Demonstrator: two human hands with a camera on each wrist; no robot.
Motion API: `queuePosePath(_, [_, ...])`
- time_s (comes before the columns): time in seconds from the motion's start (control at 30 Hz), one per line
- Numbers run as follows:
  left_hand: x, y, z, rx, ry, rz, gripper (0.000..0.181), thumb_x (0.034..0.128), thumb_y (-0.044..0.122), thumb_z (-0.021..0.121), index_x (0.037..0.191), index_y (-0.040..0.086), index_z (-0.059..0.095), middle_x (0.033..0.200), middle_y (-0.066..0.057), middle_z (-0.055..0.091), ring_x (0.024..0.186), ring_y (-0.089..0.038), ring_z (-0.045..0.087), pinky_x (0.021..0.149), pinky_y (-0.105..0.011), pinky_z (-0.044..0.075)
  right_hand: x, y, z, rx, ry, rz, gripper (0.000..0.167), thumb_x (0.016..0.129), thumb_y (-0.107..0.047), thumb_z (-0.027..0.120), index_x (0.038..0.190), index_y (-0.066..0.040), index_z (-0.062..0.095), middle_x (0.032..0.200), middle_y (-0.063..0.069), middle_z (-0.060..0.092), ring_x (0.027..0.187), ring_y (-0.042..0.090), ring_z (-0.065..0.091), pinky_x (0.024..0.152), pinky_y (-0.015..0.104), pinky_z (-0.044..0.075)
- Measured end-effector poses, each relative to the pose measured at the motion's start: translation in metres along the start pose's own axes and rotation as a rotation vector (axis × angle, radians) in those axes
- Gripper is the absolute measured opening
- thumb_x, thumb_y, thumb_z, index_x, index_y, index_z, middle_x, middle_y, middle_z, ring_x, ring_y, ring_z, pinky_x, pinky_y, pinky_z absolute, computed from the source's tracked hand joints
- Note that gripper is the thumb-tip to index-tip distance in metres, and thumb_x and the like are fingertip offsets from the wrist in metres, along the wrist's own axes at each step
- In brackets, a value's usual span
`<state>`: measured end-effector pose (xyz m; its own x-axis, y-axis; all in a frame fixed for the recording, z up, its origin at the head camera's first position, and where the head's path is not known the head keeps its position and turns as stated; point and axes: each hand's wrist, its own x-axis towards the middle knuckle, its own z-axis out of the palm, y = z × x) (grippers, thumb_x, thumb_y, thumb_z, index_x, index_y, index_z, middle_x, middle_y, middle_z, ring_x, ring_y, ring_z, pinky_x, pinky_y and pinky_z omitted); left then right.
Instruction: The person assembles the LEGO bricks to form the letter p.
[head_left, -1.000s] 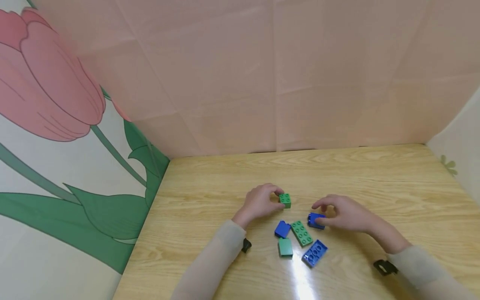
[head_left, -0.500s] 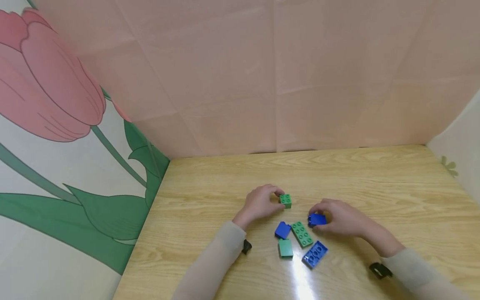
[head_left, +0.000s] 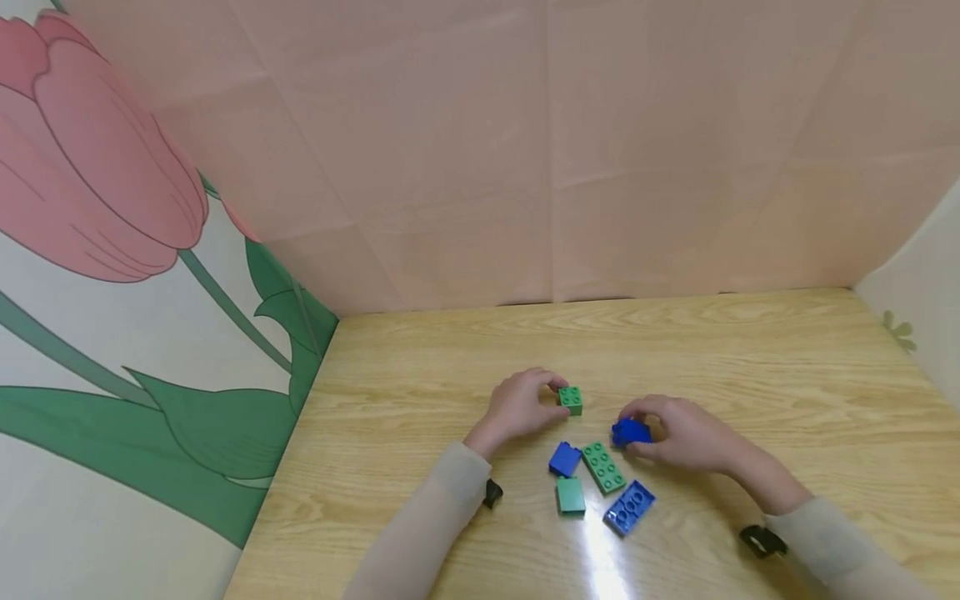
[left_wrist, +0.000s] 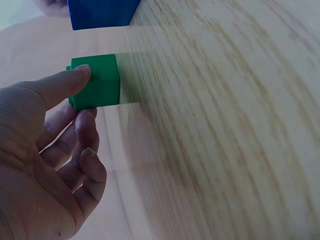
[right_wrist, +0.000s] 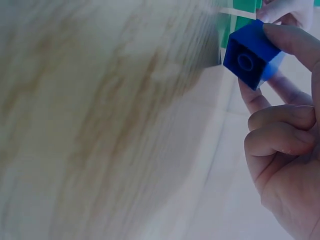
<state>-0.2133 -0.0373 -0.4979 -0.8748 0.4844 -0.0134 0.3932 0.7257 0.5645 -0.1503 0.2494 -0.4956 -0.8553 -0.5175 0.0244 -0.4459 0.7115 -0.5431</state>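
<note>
My left hand [head_left: 519, 407] pinches a small green building brick [head_left: 571, 400] with its studs up. In the left wrist view the thumb presses one side of that green brick [left_wrist: 100, 82], its other fingers behind and below. To the right, my right hand [head_left: 686, 435] pinches a blue building brick [head_left: 632, 432] between thumb and fingers. The right wrist view shows this blue brick [right_wrist: 252, 55] tilted, its hollow underside with a round tube facing the camera. Between and below the hands lies a green eight-stud brick [head_left: 603, 467].
On the wooden table [head_left: 720, 350] nearer me lie another blue brick [head_left: 565, 459], a smooth-sided green brick [head_left: 571, 496] and a long blue brick [head_left: 629, 508] with its hollow side up. A pink cloth [head_left: 450, 167] hangs behind; a tulip-print sheet [head_left: 225, 375] stands left.
My right hand has closed its fingers on the blue brick, then lifted and tilted it slightly, moving a little to the left. The left hand and green brick have stayed in place.
</note>
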Motion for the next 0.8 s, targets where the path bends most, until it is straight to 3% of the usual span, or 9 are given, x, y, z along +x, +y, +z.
queuePosePath(0.07, [-0.0002,0.0,0.0003,0.0,0.001,0.002,0.034,0.0896,0.04,0.083,0.121,0.031,0.074,0.114,0.018,0.067,0.111,-0.011,0.064,0.091,-0.037,0.051,-0.0001,-0.0004,-0.0003,0.022,0.005,0.008,0.037,0.088,-0.033,0.085,0.118,-0.018,0.071,0.107,-0.009,0.069,0.099,0.013,0.066,0.085,0.04,0.057])
queuePosePath(0.27, [-0.0008,0.0004,0.0018,-0.007,-0.006,-0.005,0.034,0.0898,0.039,0.084,0.122,0.031,0.073,0.115,0.018,0.067,0.113,-0.011,0.063,0.093,-0.039,0.05,-0.0014,0.0017,-0.0012,0.124,-0.007,0.033,0.038,0.088,-0.032,0.085,0.119,-0.018,0.068,0.115,0.003,0.071,0.076,0.009,0.06,0.062,0.028,0.049])
queuePosePath(0.4, [-0.0011,0.001,0.0015,-0.012,-0.007,-0.007,0.035,0.0897,0.039,0.084,0.122,0.031,0.073,0.115,0.018,0.067,0.113,-0.011,0.063,0.095,-0.039,0.05,-0.0024,0.0051,0.0009,0.112,-0.002,0.027,0.036,0.088,-0.031,0.085,0.117,-0.021,0.067,0.116,0.003,0.072,0.083,0.012,0.065,0.073,0.034,0.053])
queuePosePath(0.53, [-0.0014,0.0016,0.0014,-0.021,-0.008,-0.011,0.035,0.0896,0.038,0.084,0.122,0.03,0.073,0.115,0.017,0.067,0.113,-0.012,0.063,0.095,-0.039,0.05,-0.0032,0.0072,0.0036,0.089,0.01,0.04,0.035,0.087,-0.029,0.086,0.116,-0.024,0.067,0.116,-0.001,0.072,0.1,0.018,0.068,0.087,0.046,0.054])
queuePosePath(0.8, [-0.0012,0.0,0.0024,-0.025,-0.013,-0.004,0.036,0.0899,0.039,0.084,0.123,0.03,0.073,0.114,0.017,0.067,0.114,-0.012,0.063,0.095,-0.037,0.05,-0.0046,0.0065,0.0031,0.074,0.009,0.057,0.044,0.085,-0.037,0.087,0.121,-0.018,0.069,0.116,-0.002,0.071,0.114,0.029,0.066,0.098,0.059,0.05])
